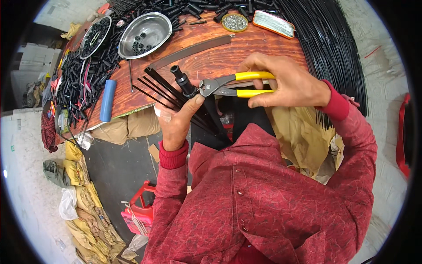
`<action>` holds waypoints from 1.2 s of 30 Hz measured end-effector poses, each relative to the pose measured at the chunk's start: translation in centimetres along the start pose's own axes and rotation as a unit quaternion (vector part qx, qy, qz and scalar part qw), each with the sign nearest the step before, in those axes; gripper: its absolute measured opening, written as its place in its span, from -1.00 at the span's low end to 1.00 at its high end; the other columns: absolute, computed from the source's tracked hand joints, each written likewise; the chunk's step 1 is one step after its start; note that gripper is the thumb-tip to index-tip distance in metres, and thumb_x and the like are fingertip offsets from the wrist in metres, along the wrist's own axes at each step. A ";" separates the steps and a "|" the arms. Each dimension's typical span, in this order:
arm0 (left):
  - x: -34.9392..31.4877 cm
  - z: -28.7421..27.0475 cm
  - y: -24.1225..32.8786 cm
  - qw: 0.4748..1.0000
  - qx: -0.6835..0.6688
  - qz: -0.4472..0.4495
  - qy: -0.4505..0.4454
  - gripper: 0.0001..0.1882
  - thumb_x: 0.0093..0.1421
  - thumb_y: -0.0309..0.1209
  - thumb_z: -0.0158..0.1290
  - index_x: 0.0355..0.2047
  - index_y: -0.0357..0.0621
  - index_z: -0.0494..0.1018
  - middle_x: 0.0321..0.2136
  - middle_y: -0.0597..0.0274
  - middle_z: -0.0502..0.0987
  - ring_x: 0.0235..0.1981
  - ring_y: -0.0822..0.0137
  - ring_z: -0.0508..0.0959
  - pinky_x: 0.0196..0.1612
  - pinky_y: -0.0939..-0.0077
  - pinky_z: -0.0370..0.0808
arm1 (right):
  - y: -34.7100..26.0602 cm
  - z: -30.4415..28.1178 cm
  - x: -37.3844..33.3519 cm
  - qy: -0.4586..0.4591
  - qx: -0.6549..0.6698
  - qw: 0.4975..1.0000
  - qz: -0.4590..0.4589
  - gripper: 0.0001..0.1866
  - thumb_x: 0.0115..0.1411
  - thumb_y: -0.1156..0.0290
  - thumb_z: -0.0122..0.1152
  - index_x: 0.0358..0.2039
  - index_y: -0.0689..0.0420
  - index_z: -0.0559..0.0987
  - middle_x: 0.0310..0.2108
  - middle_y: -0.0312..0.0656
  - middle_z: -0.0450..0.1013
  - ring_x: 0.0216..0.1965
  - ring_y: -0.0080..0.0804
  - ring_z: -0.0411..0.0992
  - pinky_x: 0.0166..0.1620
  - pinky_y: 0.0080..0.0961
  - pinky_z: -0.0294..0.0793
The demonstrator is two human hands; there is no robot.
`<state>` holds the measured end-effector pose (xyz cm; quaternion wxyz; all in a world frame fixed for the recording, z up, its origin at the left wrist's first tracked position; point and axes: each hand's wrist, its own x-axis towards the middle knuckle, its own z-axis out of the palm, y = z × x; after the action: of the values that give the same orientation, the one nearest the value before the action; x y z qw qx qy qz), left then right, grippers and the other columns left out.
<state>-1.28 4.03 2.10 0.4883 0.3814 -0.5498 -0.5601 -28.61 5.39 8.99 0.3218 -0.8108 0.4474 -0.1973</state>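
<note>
My right hand (292,81) is wrapped round the yellow handles of a pair of pliers (220,82), with the handles spread apart. The metal jaws point left and meet the side of a black ribbed fitting (188,88) on a short black tube (179,75). My left hand (176,127) grips the tube and a bundle of thin black rods (158,91), which fan out to the upper left. A whitish patch wraps one of its fingers. The thumb lies just beside the plier jaws. What exactly sits between the jaws is too small to tell.
On the reddish wooden table (200,52) stand a steel bowl (165,28) with small black parts, a yellow-rimmed dish (234,23) and an orange-edged tray (274,24). Black tubes pile up at left. A blue cylinder (107,100) lies near the edge; long black rods (327,48) hang at right.
</note>
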 end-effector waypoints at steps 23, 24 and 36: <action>0.0 -0.4 -0.2 0.999 -0.027 0.008 -0.040 -0.65 0.03 -0.63 0.26 -0.12 -0.34 0.54 -0.29 0.25 0.59 -0.26 0.44 0.54 -0.12 0.56 0.47 | -0.6 1.4 -2.3 0.187 -0.232 0.947 -0.124 -0.48 -0.02 0.21 0.44 -0.09 0.20 0.52 -0.44 -0.13 0.47 -0.45 -0.13 0.50 -0.37 -0.37 0.48; 0.0 -0.6 -0.3 0.999 -0.026 0.001 -0.040 -0.65 0.03 -0.63 0.27 -0.13 -0.34 0.55 -0.30 0.26 0.59 -0.26 0.44 0.54 -0.13 0.56 0.46 | -0.2 1.8 -2.5 0.168 -0.219 0.954 -0.115 -0.52 0.02 0.16 0.40 -0.14 0.22 0.54 -0.49 -0.11 0.46 -0.47 -0.13 0.50 -0.39 -0.37 0.47; 0.5 -0.6 -0.4 0.999 -0.028 0.010 -0.044 -0.66 0.06 -0.63 0.25 -0.12 -0.32 0.54 -0.30 0.27 0.58 -0.27 0.46 0.53 -0.14 0.58 0.46 | 0.0 0.8 -1.5 -0.037 0.025 0.996 0.076 -0.42 0.20 -0.11 0.20 -0.07 0.18 0.47 -0.52 -0.17 0.46 -0.58 -0.38 0.48 -0.50 -0.51 0.45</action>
<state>-0.82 3.35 1.73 0.4800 0.3374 -0.5587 -0.5863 -28.88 6.92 8.37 0.3720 -0.7729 0.4907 -0.1532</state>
